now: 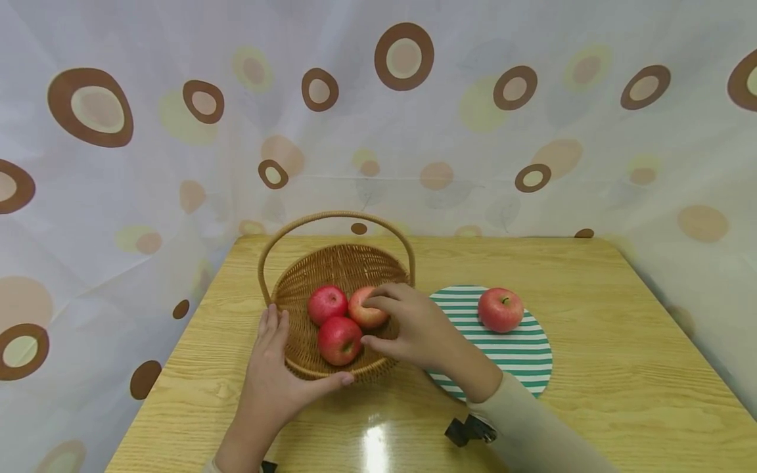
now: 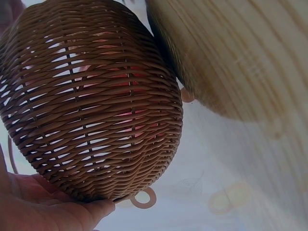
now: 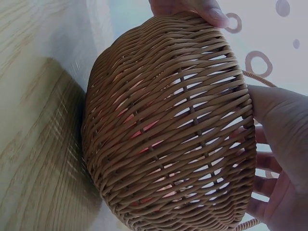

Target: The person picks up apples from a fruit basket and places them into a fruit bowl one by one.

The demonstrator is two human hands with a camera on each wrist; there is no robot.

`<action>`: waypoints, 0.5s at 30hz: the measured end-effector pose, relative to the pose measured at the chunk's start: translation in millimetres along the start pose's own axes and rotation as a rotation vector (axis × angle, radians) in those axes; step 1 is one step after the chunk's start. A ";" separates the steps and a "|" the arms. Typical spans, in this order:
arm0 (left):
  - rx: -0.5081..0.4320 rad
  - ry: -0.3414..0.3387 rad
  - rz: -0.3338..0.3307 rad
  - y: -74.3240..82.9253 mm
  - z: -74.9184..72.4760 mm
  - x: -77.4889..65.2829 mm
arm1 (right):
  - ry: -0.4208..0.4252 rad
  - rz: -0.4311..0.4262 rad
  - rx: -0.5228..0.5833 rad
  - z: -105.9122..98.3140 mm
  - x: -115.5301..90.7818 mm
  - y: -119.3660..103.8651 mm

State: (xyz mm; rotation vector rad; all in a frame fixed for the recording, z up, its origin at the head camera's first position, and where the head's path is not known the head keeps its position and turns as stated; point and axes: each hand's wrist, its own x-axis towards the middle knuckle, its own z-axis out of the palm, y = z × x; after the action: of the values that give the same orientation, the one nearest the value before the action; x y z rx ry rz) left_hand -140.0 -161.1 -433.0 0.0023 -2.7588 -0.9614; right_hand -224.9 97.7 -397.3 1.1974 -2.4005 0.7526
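In the head view a wicker basket (image 1: 322, 259) with an arched handle holds 3 red apples. My right hand (image 1: 416, 325) reaches in over its right rim, the fingers curved over the paler right apple (image 1: 362, 310) and the thumb beside the front apple (image 1: 338, 341). The back-left apple (image 1: 326, 303) lies against the others. My left hand (image 1: 275, 371) rests spread on the basket, fingers along the left rim and thumb along the front rim. Through the weave in the right wrist view, the apples show as red patches; the basket wall (image 3: 168, 120) hides most of them.
Right of the basket lies a round green-and-white striped mat (image 1: 503, 358) with another red apple (image 1: 501, 310) on it. Both stand on a wooden table (image 1: 621, 341). A patterned cloth (image 1: 461, 164) hangs behind and at the sides.
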 end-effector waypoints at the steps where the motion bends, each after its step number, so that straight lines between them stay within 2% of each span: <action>1: 0.000 0.000 0.001 0.0 0.1 0.1 | -0.004 -0.006 0.002 0.3 1.2 0.0; 8: -0.006 -0.002 0.001 -0.1 1.3 0.1 | -0.051 -0.006 0.021 4.3 11.5 -2.3; 15: -0.012 -0.008 -0.006 -1.6 1.3 0.0 | -0.151 0.033 0.017 7.0 20.2 -6.6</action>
State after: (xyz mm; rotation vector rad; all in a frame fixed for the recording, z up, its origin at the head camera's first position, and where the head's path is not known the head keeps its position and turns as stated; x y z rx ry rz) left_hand -140.5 -161.5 -435.0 0.0047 -2.7623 -0.9813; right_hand -231.8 77.6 -390.3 1.2659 -2.5456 0.7175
